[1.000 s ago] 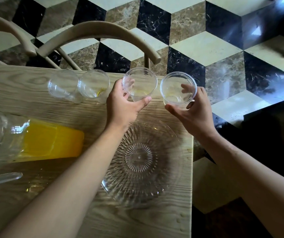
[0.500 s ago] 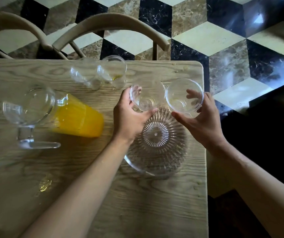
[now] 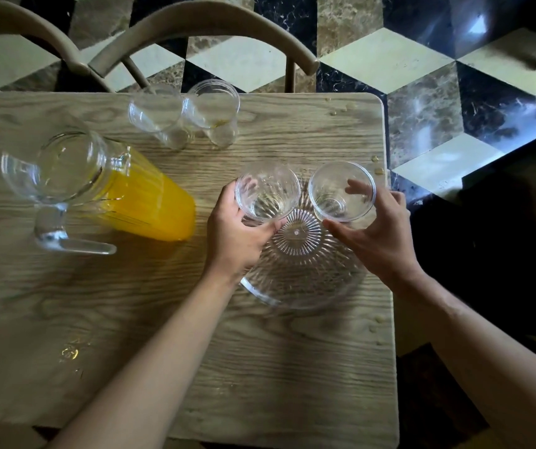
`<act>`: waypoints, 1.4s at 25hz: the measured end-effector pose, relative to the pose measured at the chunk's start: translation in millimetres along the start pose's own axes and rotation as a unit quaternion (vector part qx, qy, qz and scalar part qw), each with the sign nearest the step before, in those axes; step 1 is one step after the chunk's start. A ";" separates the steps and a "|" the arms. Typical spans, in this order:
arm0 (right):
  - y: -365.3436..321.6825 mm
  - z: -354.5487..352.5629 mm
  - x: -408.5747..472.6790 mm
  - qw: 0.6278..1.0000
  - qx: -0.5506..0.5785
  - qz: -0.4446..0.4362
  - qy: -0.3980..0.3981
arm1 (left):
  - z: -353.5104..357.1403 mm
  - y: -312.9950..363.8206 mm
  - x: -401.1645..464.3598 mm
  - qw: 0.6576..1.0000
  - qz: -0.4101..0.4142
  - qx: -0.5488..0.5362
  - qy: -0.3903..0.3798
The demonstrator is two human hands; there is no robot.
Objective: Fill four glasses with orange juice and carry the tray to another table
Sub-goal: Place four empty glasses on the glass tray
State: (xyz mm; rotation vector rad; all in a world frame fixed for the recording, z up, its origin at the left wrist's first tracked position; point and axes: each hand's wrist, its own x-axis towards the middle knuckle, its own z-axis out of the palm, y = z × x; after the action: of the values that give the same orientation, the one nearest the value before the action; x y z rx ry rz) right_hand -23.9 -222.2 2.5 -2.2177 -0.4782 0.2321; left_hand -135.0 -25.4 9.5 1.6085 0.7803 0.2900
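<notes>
Left hand (image 3: 234, 234): fingers curled around the left glass (image 3: 266, 192), thumb on the near side, other fingers wrapped behind. Firm grasp. Glass upright, mouth up, long axis vertical, empty. It sits over the far-left part of the tray (image 3: 299, 273); can't tell if the base touches the tray or hangs just above.

Right hand (image 3: 380, 234): fingers spread around the right glass (image 3: 341, 191), thumb on the near side, fingertips showing through the far wall. Grip looks looser than the left; can't tell if every finger is touching. Glass also upright, mouth up, axis vertical, empty. Over the far-right part of the tray, just beside the left glass, rims apart.

Tray: clear, round, ribbed with a starburst centre, lying flat near the right edge of the table (image 3: 130, 319). Both forearms come in from the near side.

Relative to the tray:
- Two more glasses (image 3: 182, 115), far and to the left, near the table's far edge, standing upright, side by side, rims touching or nearly so. The right one of the pair has a trace of yellow at the bottom.
- Jug (image 3: 98, 189) well to the left, upright, orange juice in the lower part, handle pointing toward the near side.
- A few droplets on the wood just right of the tray and at the table's far-right corner.
- Chair backs (image 3: 202, 24) beyond the table's far edge.
</notes>
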 end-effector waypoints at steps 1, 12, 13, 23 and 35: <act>0.2 0.2 -0.1 1.000 -0.005 0.002 -0.002 | 0.4 -1.2 -0.1 1.000 0.003 -0.004 -0.002; 0.3 6.7 -2.5 1.000 -0.026 0.006 -0.012 | 4.4 -21.8 2.0 1.000 -0.007 -0.013 -0.012; 0.8 6.7 -2.5 0.999 -0.030 0.007 -0.012 | 4.9 -22.0 1.5 1.000 -0.010 -0.016 -0.012; -5.5 -2.2 -7.7 0.999 -0.037 0.015 -0.026 | -1.2 -23.6 -14.0 1.000 0.019 0.019 0.008; -69.1 -51.5 -49.7 0.999 -0.014 0.015 -0.036 | -35.8 26.9 -72.2 0.998 0.044 0.028 -0.024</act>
State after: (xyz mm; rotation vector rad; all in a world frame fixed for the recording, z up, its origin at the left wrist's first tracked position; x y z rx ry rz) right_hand -70.4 -238.9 88.8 -2.2512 -0.4906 0.3243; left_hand -201.0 -43.2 59.9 1.6990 0.6872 0.2928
